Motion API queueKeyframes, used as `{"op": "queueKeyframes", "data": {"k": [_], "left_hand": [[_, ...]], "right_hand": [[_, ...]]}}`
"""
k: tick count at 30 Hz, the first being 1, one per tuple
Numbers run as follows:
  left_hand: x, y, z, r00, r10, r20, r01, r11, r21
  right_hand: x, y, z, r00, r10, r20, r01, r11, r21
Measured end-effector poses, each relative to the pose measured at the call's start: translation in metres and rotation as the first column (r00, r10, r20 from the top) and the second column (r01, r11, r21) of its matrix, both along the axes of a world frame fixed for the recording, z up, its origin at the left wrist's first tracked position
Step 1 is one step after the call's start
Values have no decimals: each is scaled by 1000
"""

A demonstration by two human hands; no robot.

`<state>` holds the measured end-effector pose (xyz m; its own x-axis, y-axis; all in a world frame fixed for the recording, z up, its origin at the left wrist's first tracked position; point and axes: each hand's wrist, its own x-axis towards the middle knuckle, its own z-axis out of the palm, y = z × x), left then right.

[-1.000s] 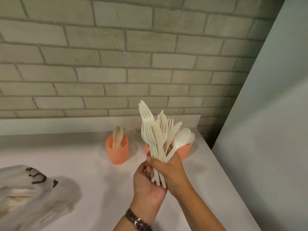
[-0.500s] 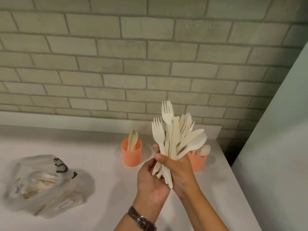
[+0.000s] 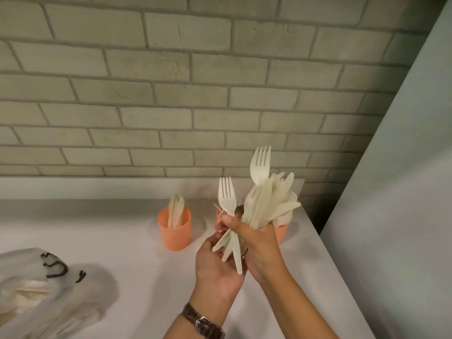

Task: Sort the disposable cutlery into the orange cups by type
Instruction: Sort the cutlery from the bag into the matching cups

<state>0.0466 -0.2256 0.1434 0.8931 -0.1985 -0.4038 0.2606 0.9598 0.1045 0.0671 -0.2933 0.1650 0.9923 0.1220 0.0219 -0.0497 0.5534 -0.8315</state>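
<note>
Cream cutlery (image 3: pixel 266 199) fans from right hand (image 3: pixel 256 243), grip closed round it; left hand (image 3: pixel 215 265) relaxed.

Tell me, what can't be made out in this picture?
Head view:
- Middle orange cup: mostly behind the cutlery bundle; contents hidden.
- Right orange cup: behind the right hand; contents unclear.
- Plastic bag: cut by left edge, blurred; contents unclear.
- Bundle's piece count: pieces overlap.

Dark scrawled marks on the crumpled plastic bag (image 3: pixel 36 287), too creased to make out, nothing else carried lettering.
</note>
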Motion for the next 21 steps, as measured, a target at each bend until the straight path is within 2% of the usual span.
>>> {"op": "queueKeyframes", "data": {"k": [2, 5, 10, 17, 21], "left_hand": [[-1, -1, 0, 999, -30, 19, 30, 999, -16], [0, 0, -3, 999, -5, -46, 4, 1000, -6], [-4, -3, -2, 990, 96, -104, -89, 994, 66], [-8, -6, -12, 996, 54, -65, -59, 995, -74], [-8, -11, -2, 995, 99, -19, -101, 986, -131]], "right_hand": [[-1, -3, -5, 1000, -19, 9, 19, 999, -50], [-1, -10, -6, 999, 43, 29, -41, 996, -80], [-6, -12, -1, 996, 86, 31, -85, 996, -33], [-13, -19, 4, 995, 96, 35, -94, 995, -43], [-19, -12, -9, 994, 98, -42, -100, 992, -71]]}}
